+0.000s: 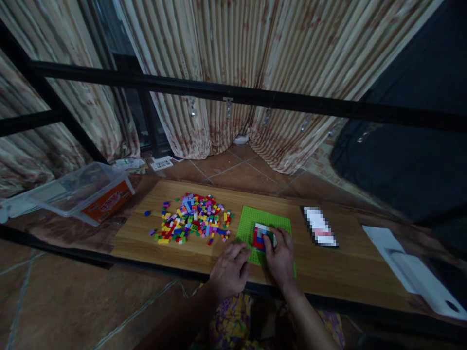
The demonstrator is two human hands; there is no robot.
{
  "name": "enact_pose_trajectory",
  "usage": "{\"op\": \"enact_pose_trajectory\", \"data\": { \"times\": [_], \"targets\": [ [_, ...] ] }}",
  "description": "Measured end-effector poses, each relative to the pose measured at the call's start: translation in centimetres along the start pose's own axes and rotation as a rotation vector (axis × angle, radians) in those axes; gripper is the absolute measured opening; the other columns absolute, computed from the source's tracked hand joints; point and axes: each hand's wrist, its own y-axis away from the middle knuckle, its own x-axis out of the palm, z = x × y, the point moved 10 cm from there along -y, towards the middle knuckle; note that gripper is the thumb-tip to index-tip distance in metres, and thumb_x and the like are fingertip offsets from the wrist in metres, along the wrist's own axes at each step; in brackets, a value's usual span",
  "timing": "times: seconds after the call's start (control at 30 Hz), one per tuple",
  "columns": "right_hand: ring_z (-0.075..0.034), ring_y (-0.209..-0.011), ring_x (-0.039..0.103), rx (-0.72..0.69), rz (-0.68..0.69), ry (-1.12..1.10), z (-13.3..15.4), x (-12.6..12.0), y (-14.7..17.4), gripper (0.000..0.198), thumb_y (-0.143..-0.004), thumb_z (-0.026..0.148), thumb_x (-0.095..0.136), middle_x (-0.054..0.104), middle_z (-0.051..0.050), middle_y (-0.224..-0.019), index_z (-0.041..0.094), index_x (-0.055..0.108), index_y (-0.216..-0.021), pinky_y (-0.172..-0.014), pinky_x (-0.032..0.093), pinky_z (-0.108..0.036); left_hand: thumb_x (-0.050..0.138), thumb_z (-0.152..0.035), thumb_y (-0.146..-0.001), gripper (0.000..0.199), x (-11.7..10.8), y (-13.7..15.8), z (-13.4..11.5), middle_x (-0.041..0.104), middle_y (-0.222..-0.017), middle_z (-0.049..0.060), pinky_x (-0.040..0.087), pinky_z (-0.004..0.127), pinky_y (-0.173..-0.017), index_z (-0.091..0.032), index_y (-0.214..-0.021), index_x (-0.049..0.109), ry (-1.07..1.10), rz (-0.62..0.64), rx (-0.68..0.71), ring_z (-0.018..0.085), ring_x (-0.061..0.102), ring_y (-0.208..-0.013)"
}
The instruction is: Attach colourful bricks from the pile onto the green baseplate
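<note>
A green baseplate lies on the wooden table near its front edge. A small build of red, white, blue and green bricks stands on the plate. My right hand rests on the plate with its fingertips on the build's right side. My left hand lies flat at the plate's left front corner, fingers spread, holding nothing that I can see. A pile of loose coloured bricks lies left of the plate.
A clear plastic tub with an orange label stands off the table's left end. A phone lies right of the plate, a white object at the far right. A black bar crosses above; curtains hang behind.
</note>
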Motion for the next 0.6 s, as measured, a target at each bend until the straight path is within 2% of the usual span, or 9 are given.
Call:
{"op": "enact_pose_trajectory", "data": {
  "times": [0.13, 0.3, 0.6],
  "targets": [
    [-0.027, -0.118, 0.047, -0.014, 0.001, 0.029, 0.16, 0.01, 0.06, 0.04, -0.091, 0.045, 0.043, 0.053, -0.015, -0.122, 0.018, 0.059, -0.117, -0.099, 0.041, -0.048, 0.053, -0.02, -0.083, 0.037, 0.05, -0.18, -0.11, 0.056, -0.129, 0.009, 0.044, 0.047, -0.102, -0.021, -0.12, 0.057, -0.031, 0.029, 0.013, 0.026, 0.051, -0.117],
    [-0.027, -0.117, 0.047, -0.014, -0.009, 0.039, 0.24, -0.06, -0.02, 0.039, -0.092, 0.044, 0.043, 0.053, -0.015, -0.121, 0.018, 0.059, -0.117, -0.099, 0.041, -0.048, 0.051, -0.021, -0.086, 0.032, 0.86, -0.45, -0.27, 0.061, -0.122, 0.007, 0.045, 0.044, -0.102, -0.02, -0.116, 0.06, -0.017, 0.127, 0.027, 0.024, 0.054, -0.112],
    [-0.027, -0.115, 0.049, -0.015, -0.015, 0.031, -0.16, 0.15, 0.06, 0.04, -0.091, 0.047, 0.042, 0.054, -0.014, -0.119, 0.019, 0.06, -0.114, -0.098, 0.041, -0.046, 0.051, -0.021, -0.087, 0.03, 0.7, -0.34, -0.37, 0.062, -0.121, 0.007, 0.044, 0.042, -0.102, -0.018, -0.115, 0.061, -0.04, 0.129, 0.012, 0.023, 0.053, -0.111]
  ]
}}
